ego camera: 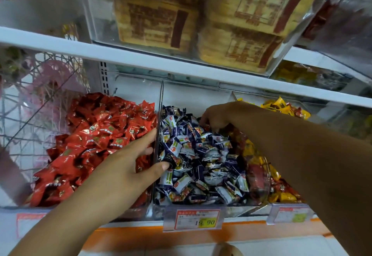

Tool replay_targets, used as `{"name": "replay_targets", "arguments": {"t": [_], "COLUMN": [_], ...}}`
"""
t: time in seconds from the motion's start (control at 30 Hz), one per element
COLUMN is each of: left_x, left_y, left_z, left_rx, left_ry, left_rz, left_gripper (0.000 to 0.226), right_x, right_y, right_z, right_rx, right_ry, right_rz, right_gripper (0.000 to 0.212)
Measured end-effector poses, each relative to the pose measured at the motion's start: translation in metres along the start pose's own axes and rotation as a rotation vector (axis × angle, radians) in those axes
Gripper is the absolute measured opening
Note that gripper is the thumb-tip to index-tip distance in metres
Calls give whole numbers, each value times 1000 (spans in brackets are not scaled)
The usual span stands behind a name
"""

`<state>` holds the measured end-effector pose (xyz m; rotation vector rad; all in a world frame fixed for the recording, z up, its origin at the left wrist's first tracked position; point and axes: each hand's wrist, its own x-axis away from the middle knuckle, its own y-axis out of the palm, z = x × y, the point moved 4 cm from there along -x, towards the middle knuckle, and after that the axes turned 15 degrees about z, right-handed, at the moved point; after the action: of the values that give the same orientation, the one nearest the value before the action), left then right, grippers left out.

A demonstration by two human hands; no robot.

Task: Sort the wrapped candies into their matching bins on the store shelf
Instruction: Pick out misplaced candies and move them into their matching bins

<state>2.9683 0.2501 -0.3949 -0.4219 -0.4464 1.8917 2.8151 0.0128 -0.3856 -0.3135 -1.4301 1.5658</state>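
Blue-white candies point(198, 155), long axes in every direction.

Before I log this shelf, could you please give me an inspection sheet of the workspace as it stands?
Surface: shelf with an orange front strip, carrying clear bins side by side.
Job's things: red candies fill the left one; blue-and-white candies fill the middle; yellow candies on the right, with red wrappers mixed in.
Clutter: price tag on the middle front.
Grippers: left hand straddles the divider, fingers on the red side, thumb on the blue; right hand digs curled fingers into the middle pile's back, hold unclear.
Cables: nothing seen.
Surroundings: tan packets in a clear box above; wire rack at left.
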Motion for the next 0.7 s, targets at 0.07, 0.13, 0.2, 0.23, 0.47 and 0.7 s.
{"name": "replay_targets", "arguments": {"t": [0.07, 0.13, 0.2, 0.23, 0.47, 0.7], "left_x": [0, 0, 0, 0, 0, 1], "left_y": [0, -1, -1, -1, -1, -1], "left_z": [-1, -1, -1, -1, -1, 2], "left_rx": [8, 9, 14, 13, 26, 31], "left_ry": [3, 1, 0, 4, 16, -20], "left_rz": [3, 5, 10, 15, -6, -7], "left_gripper": [77, 77, 77, 76, 74, 77], "right_x": [-7, -8, -6, -4, -1, 18], "right_y": [4, 3, -3, -7, -19, -20], "right_z": [-1, -1, 2, 4, 18, 17], "right_rx": [20, 16, -58, -111, -550, -850], "right_ry": [-16, -25, -14, -3, 52, 46], "right_rz": [20, 35, 55, 70, 102, -6], "right_gripper": [51, 48, 47, 46, 41, 34]}}
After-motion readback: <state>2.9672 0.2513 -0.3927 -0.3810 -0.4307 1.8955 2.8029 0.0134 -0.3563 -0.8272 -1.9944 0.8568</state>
